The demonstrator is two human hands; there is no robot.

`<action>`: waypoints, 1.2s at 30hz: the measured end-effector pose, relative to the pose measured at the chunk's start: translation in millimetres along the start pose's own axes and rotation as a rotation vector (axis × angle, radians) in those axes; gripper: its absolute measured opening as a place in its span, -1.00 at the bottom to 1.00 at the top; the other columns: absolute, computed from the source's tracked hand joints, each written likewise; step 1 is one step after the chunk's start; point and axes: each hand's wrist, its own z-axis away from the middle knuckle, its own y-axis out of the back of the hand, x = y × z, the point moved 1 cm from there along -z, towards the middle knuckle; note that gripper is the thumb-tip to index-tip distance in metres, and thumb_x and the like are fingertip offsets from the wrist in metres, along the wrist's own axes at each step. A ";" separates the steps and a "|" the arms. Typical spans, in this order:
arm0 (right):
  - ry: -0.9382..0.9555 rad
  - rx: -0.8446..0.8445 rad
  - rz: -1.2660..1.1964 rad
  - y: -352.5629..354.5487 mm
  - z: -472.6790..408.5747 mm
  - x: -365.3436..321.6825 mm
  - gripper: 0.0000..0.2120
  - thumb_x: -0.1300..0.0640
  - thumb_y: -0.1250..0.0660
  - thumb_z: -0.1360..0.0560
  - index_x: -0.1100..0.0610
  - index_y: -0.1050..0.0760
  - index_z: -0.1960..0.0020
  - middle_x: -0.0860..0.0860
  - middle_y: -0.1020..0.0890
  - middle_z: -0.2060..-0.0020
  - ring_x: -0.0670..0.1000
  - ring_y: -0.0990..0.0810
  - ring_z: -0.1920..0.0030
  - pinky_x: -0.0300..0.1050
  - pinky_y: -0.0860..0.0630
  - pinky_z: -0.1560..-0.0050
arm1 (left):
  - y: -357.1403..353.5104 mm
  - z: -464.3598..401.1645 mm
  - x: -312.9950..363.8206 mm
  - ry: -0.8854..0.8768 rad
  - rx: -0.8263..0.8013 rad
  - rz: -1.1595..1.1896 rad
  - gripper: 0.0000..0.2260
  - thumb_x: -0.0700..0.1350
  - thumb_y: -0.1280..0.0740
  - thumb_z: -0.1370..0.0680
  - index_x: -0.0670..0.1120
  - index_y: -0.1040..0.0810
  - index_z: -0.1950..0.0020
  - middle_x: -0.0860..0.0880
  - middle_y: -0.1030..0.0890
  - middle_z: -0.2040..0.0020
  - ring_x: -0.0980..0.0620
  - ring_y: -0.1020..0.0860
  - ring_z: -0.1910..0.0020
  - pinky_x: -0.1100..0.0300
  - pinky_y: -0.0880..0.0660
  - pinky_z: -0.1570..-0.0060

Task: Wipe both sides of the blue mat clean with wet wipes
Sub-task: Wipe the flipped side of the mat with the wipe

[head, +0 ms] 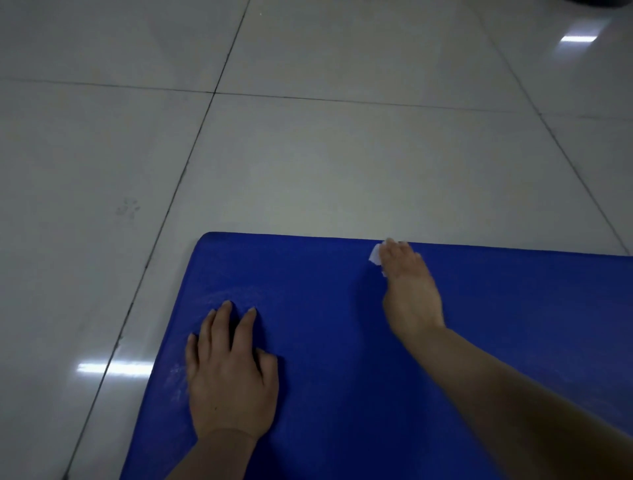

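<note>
The blue mat lies flat on the tiled floor and fills the lower part of the view. My left hand rests flat on it near its left edge, fingers spread. My right hand reaches to the mat's far edge and presses a white wet wipe onto the surface with straight fingers. Most of the wipe is hidden under that hand. Faint whitish smears show on the mat around my left hand.
Glossy white floor tiles with dark grout lines surround the mat on the left and far side. A faint smudge marks the tile to the left. A dark object shows at the top right corner.
</note>
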 end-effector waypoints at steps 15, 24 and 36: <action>0.038 -0.095 0.108 11.0 -14.5 -18.9 -0.38 0.35 -0.08 -0.56 0.17 0.08 -0.56 0.06 0.01 -0.55 0.06 0.07 -0.54 -0.11 0.15 -0.51 | -0.6 -0.6 -0.5 -0.004 0.015 0.003 -0.48 0.02 -0.05 -0.45 -0.09 -0.50 -0.32 -0.17 -0.42 -0.39 -0.15 -0.30 -0.41 -0.20 -0.19 -0.39; 0.047 -0.152 0.065 -4.5 4.7 -28.3 -0.29 0.43 -0.05 -0.53 0.16 0.24 -0.55 0.01 0.19 -0.55 0.00 0.21 -0.53 -0.17 0.30 -0.46 | 1.0 -0.4 0.8 0.002 0.002 0.015 -0.48 0.03 -0.05 -0.45 -0.10 -0.49 -0.33 -0.19 -0.41 -0.40 -0.18 -0.29 -0.41 -0.23 -0.19 -0.39; 0.118 -0.180 -0.054 -16.7 17.6 -55.1 -0.33 0.35 -0.07 -0.57 0.13 0.19 -0.56 0.01 0.23 -0.54 -0.02 0.30 -0.52 -0.18 0.34 -0.44 | 3.3 2.0 -0.6 -0.041 0.013 0.100 -0.47 0.03 -0.05 -0.45 -0.15 -0.52 -0.31 -0.24 -0.43 -0.38 -0.22 -0.34 -0.39 -0.25 -0.19 -0.36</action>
